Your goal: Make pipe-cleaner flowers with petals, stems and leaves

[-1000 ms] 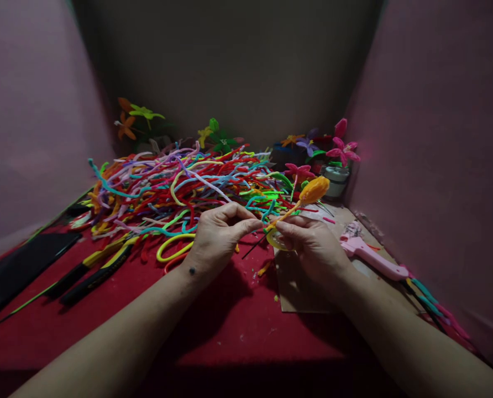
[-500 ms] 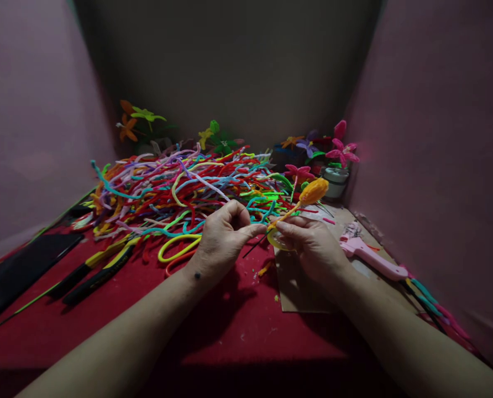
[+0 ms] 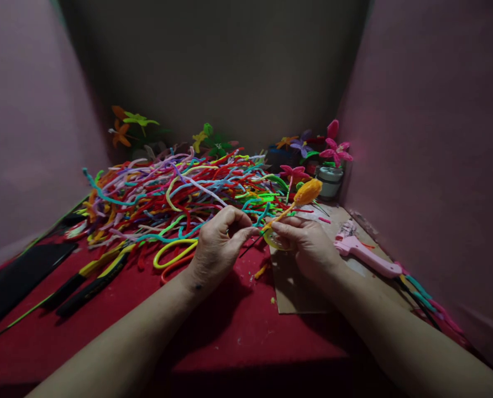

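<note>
An orange pipe-cleaner flower bud (image 3: 308, 192) slants up to the right on a fuzzy orange stem (image 3: 286, 213). My right hand (image 3: 310, 243) is closed on that stem below the bud. My left hand (image 3: 221, 240) pinches at the stem's lower end, where a bit of green shows; its fingertips nearly meet those of the right. From this spot a thin dark wire (image 3: 250, 247) points down to the left. Under my right fingers is a pale yellow ring (image 3: 273, 239), partly covered; whether the hand holds it I cannot tell.
A heap of coloured pipe cleaners (image 3: 180, 188) spreads behind my hands. Yellow-and-black pliers (image 3: 93, 279) and a dark flat object (image 3: 26, 282) lie left. At right, a pink glue gun (image 3: 366, 257) rests on cardboard (image 3: 300, 293). Finished pink flowers (image 3: 336, 150) stand in a pot (image 3: 330, 181).
The whole view has shifted slightly, so things appear a little further left. My left fingers have curled a bit closer around the stem's lower end. The right hand keeps its hold.
</note>
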`<control>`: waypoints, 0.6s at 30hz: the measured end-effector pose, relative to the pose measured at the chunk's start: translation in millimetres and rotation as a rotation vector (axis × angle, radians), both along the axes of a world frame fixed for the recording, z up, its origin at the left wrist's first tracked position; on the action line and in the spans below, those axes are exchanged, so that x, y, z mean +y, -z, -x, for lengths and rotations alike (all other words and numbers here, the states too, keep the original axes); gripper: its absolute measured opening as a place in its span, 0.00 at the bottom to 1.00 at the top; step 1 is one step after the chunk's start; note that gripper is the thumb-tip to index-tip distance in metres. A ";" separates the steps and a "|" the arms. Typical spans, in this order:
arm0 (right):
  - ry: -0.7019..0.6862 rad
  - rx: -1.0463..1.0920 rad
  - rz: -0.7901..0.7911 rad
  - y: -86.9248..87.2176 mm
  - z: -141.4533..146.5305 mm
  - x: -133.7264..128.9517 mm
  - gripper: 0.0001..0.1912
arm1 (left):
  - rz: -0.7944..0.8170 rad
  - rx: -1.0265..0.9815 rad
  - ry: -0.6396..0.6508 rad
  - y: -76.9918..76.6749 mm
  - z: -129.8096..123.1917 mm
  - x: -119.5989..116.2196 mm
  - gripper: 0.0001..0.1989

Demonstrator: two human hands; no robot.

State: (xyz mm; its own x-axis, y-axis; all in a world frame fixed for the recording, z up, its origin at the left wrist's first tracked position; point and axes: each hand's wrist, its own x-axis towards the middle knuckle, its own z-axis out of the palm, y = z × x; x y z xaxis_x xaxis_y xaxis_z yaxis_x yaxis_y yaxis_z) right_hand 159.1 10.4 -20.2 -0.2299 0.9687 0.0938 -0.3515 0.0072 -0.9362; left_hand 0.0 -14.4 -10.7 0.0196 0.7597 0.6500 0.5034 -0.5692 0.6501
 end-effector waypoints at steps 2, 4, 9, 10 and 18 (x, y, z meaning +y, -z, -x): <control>0.005 0.006 0.000 -0.4 0.2 0.1 0.06 | 0.003 0.012 -0.002 0.7 0.3 0.1 0.08; -0.002 0.018 0.004 -0.3 0.3 0.4 0.06 | 0.019 0.014 -0.030 1.3 1.1 0.3 0.11; -0.019 0.043 0.009 0.3 -0.3 1.0 0.05 | 0.092 -0.026 -0.048 0.7 2.2 2.8 0.13; -0.021 0.046 0.012 0.4 -0.4 1.0 0.05 | 0.104 -0.054 -0.042 0.7 1.6 3.5 0.11; 0.028 0.008 -0.054 -3.4 4.0 -6.2 0.02 | 0.153 0.156 0.039 11.1 -9.3 -1.6 0.08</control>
State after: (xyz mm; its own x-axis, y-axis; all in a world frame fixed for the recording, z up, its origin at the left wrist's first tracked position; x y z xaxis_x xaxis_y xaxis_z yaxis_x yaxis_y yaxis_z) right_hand 155.1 4.2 -16.9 -0.2021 0.9682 0.1473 -0.3579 0.0670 -0.9313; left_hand 9.3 -16.0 -21.8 0.1423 0.8457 0.5143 0.5836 -0.4913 0.6465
